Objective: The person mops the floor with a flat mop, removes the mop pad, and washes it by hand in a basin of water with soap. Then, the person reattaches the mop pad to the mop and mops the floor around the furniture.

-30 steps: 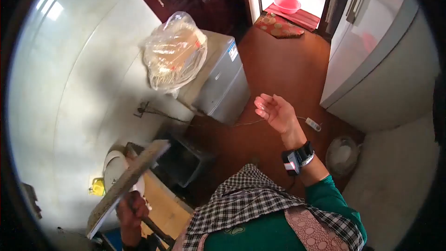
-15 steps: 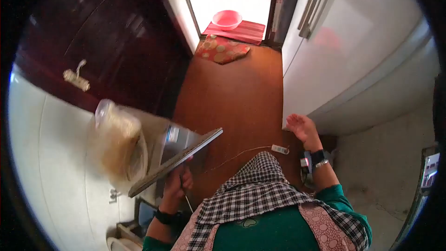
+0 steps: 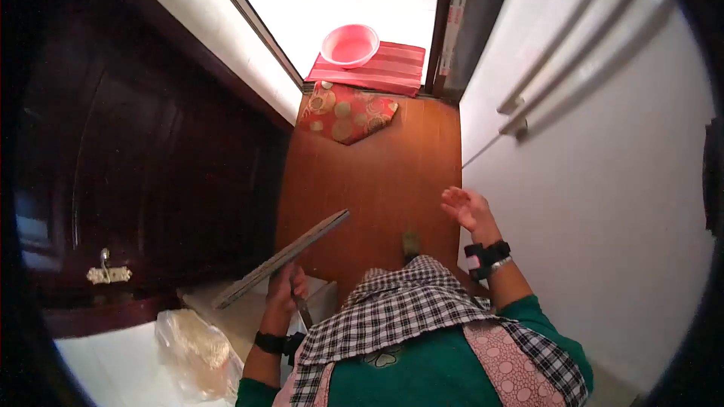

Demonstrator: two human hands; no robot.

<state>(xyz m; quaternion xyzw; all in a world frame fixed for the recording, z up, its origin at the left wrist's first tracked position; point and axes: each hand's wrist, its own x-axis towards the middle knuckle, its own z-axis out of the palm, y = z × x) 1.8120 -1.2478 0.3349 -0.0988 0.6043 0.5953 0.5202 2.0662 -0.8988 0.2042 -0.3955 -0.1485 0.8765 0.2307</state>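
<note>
My left hand (image 3: 289, 288) is closed round a flat board (image 3: 282, 258), seen nearly edge-on and tilted up to the right. A narrow dark tool (image 3: 302, 307) with a blade-like end, perhaps a knife, shows at the same hand; its exact kind is unclear. My right hand (image 3: 469, 209) is raised on the right, empty, its fingers stretched out. It is nearest to the white fridge-like cabinet (image 3: 603, 203) and apart from it. A black band sits on each wrist.
Ahead lies a brown floor (image 3: 362, 181) leading to a doorway. A patterned red mat (image 3: 348, 114) and a striped mat (image 3: 400, 68) with a pink basin (image 3: 351, 47) lie there. A dark door (image 3: 166, 158) stands left; a clear plastic bag (image 3: 200, 354) is lower left.
The view has moved forward, so the doorway, basin and mats appear nearer. The plastic bag has shifted down the view. My left hand still holds the board; my right hand stays open.
</note>
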